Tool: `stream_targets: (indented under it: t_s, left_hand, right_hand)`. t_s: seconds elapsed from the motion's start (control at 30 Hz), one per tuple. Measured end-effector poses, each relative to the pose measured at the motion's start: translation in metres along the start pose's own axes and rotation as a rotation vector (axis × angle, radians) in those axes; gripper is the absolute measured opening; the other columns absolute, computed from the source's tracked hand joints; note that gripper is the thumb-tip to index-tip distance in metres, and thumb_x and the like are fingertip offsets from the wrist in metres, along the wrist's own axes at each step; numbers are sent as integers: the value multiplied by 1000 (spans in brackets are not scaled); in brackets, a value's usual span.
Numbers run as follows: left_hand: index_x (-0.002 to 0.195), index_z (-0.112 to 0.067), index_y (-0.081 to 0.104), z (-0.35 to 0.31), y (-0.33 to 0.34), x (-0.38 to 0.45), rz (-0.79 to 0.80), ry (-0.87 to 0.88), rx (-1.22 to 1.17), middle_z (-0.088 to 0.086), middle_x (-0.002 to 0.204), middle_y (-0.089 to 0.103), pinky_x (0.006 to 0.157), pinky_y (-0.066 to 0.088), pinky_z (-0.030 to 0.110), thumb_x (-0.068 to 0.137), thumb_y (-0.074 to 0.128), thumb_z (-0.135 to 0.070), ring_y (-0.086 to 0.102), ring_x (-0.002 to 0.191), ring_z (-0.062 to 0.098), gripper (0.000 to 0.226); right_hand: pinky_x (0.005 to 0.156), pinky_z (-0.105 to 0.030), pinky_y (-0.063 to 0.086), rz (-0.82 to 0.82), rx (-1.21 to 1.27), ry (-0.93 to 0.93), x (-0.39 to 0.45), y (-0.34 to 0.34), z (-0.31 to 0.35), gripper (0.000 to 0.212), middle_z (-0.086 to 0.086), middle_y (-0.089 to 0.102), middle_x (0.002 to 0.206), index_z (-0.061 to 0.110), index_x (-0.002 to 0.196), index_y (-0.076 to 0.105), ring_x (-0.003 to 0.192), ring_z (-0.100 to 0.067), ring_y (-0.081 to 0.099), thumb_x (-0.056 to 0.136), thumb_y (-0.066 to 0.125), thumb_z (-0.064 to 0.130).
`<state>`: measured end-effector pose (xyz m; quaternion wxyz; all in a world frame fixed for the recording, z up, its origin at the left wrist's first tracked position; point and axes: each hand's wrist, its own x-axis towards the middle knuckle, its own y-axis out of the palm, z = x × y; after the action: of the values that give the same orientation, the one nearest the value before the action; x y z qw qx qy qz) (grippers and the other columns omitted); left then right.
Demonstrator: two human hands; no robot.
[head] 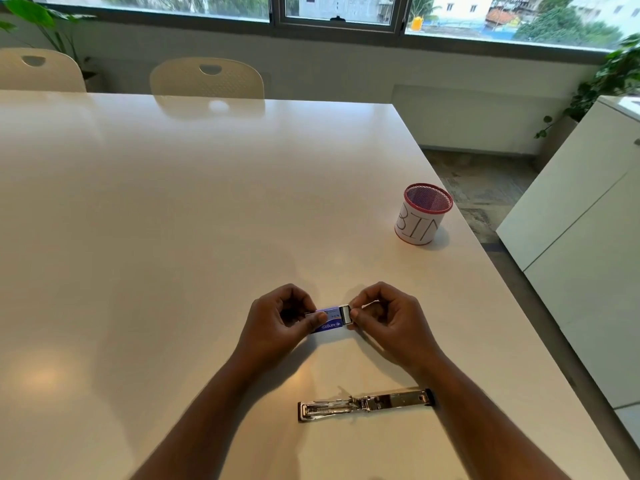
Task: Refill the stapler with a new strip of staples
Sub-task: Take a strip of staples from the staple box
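Note:
A small purple staple box (329, 320) is held just above the white table (173, 220). My left hand (280, 323) pinches the box's left end between thumb and fingers. My right hand (384, 320) pinches the white inner tray (345, 315), which sticks out a little at the box's right end. The metal stapler (365, 403) lies unfolded flat on the table nearer to me, between my forearms, with its staple channel facing up. No hand touches it.
A red mesh cup (424, 214) labelled BIN stands at the right, close to the table's edge. Two cream chairs (207, 79) stand behind the far edge. A white cabinet (581, 237) is off to the right.

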<state>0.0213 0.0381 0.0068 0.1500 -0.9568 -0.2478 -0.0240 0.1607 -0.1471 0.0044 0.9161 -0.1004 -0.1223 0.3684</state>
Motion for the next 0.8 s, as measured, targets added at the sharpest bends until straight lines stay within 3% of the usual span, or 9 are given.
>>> stream_targets:
  t_s: [0.2, 0.3, 0.5, 0.8]
  left_hand:
    - [91, -13, 68, 1, -2, 1, -21, -13, -59, 6, 85, 77, 70, 65, 39, 77, 82, -34, 78, 85, 24, 28]
    - [90, -15, 69, 1, -1, 1, -38, -29, -85, 5, 85, 78, 68, 64, 33, 77, 83, -33, 78, 84, 23, 27]
    - [88, -18, 70, 1, 1, 1, -67, -24, -80, 2, 83, 78, 66, 62, 29, 77, 85, -33, 78, 80, 21, 24]
    - [85, -23, 71, 5, -1, 2, -55, -3, -70, 3, 83, 78, 66, 62, 29, 79, 88, -24, 78, 81, 22, 18]
  right_hand:
    - [65, -26, 63, -81, -158, -185, 0, 8, -5, 15, 5, 70, 108, 14, 93, 66, 85, -17, 75, 88, 77, 5]
    - [67, -26, 64, -82, -198, -216, 1, 6, -9, 12, 7, 65, 113, 13, 89, 67, 93, -19, 71, 87, 76, 5]
    - [66, -30, 65, -101, -176, -158, 1, 9, -7, 9, 9, 67, 112, 15, 81, 75, 98, -18, 72, 85, 82, 19]
    - [72, -35, 66, -122, -170, 11, 7, 12, -3, 8, 10, 68, 106, 16, 81, 78, 96, -10, 70, 81, 85, 13]
